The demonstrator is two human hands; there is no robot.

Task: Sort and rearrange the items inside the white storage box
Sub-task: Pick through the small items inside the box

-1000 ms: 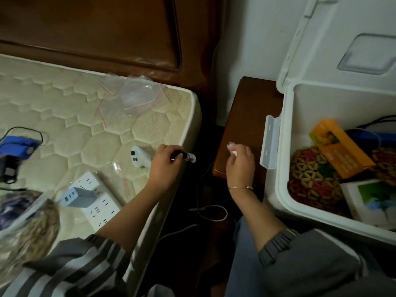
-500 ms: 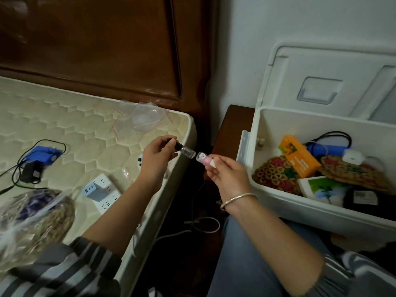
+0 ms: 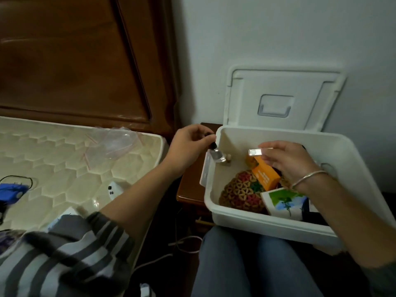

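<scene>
The white storage box (image 3: 252, 218) stands at the right with its lid (image 3: 280, 99) raised against the wall. Inside lie an orange carton (image 3: 264, 175), a patterned woven mat (image 3: 242, 192) and a white box with a green picture (image 3: 285, 202). My left hand (image 3: 188, 146) holds a small clear bottle with a black cap (image 3: 217, 155) at the box's left rim. My right hand (image 3: 289, 161) is over the box, pinching a small pale tube-shaped item (image 3: 255, 152).
A mattress (image 3: 53, 168) lies at the left with clear zip bags (image 3: 113, 142), a white gadget (image 3: 114, 188) and a blue device (image 3: 10, 189). A wooden nightstand (image 3: 190, 185) sits between bed and box. White cables (image 3: 182, 243) trail on the floor.
Both hands moved right from the gap beside the bed to the box. The left hand's bottle now hangs at the box rim, and the right hand's item is over the contents.
</scene>
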